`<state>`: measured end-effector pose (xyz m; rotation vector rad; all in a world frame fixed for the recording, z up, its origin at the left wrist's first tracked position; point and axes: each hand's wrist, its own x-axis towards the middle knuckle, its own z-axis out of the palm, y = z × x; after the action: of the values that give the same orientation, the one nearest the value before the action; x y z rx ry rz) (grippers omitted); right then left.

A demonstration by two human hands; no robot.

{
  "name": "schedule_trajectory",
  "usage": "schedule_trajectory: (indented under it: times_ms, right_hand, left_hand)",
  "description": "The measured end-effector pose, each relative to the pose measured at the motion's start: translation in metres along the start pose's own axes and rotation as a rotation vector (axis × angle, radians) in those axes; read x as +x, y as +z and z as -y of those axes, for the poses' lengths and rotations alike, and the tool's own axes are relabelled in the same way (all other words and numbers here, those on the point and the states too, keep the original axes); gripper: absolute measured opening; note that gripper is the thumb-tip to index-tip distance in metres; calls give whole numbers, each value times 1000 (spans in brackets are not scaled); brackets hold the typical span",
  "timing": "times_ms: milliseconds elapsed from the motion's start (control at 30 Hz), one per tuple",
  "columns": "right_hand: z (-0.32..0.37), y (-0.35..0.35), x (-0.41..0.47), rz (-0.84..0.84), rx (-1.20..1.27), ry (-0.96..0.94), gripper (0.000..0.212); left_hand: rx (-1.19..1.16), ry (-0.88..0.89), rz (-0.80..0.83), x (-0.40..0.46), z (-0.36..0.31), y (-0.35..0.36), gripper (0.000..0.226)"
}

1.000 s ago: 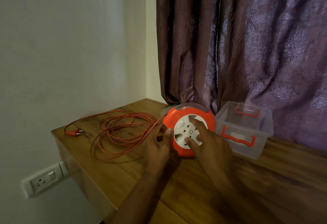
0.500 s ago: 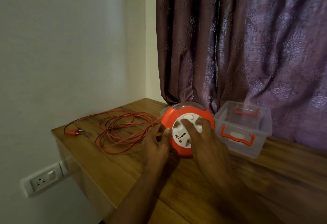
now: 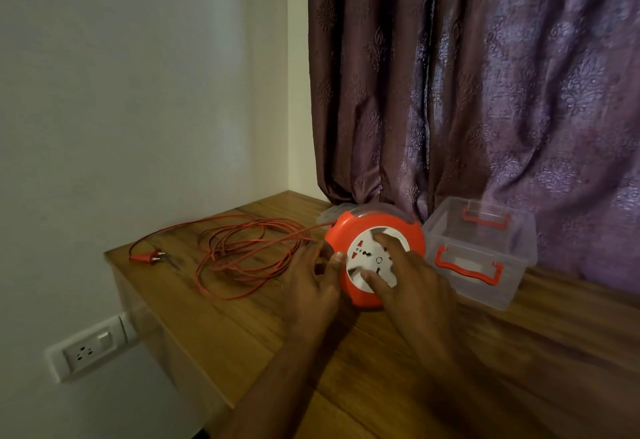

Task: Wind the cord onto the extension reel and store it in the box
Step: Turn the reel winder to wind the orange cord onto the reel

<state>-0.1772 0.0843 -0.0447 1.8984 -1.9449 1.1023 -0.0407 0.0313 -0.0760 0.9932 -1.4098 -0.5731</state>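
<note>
Standing room: the wooden table [image 3: 242, 327] ends in a left edge close to the wall, with its near-left corner towards the camera; bare wood lies in front of the hands and to their right.
Back limit: a purple curtain [image 3: 485, 92] hangs down to the tabletop right behind the reel and the box.
Reel position: the orange extension reel [image 3: 349, 230] stands on its edge near the middle of the table, tilted, just left of the box.
Reel facing: its white socket face [image 3: 363, 258] points towards the camera and slightly up, so its axle runs roughly front to back.
Left hand [image 3: 308, 286]: fingers curled round the reel's left rim, thumb on the orange front.
Right hand [image 3: 415, 286]: fingers spread apart and laid straight on the white face, pressing it.
Cord [image 3: 242, 251]: loose orange loops lie on the table left of the reel, one strand running into the reel's left side.
Plug [image 3: 147, 257]: lies at the cord's far end, near the table's left edge, pins pointing right.
Box [image 3: 481, 251]: clear plastic, open-topped, with orange handles, close beside the reel's right.
Lid-like clear piece [image 3: 327, 214]: partly hidden behind the reel; I cannot tell what it is.
Wall socket [image 3: 88, 348]: set in the wall below the table's left edge.
</note>
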Motion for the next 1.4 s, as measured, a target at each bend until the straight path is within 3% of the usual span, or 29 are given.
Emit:
schedule_trajectory:
  times_ms: [200,267,333,433,533,633,767,967,1133,1267,1400]
  right_hand:
    - [4,1,4,21,260,246,55]
    - [6,-2,2,-5,211,189,54]
    - [7,-4,-1,-49,41,7,54]
    - [5,-4,-4,73,-192,-204,65]
    - [2,0,-5,172,-305,-228,75]
    - [3,1,-6,168,-342,-213,80]
    - [-1,0,-5,153,-351,-216,75]
    - [3,-1,-1,-27,-109,-23,58]
    - [1,-3,5,-34,73,215,49]
    - [7,-8,1,-102,-56,-34,45]
    - [5,-7,0,67,-319,-236,65]
  left_hand:
    - [-28,-28,16,1,1,-1,45]
    - [-24,-35,8,1,0,-1,44]
    - [-20,-43,-1,1,0,0,42]
    - [0,-34,-17,2,0,0,41]
    - [11,-23,-10,2,1,0,40]
    - [17,-30,-4,3,1,0,38]
    - [15,-2,4,0,0,0,51]
    - [64,61,-12,-1,-1,2,35]
    - [97,80,-14,-1,1,5,26]
    - [51,63,-22,1,5,5,19]
    - [61,39,-32,2,6,3,15]
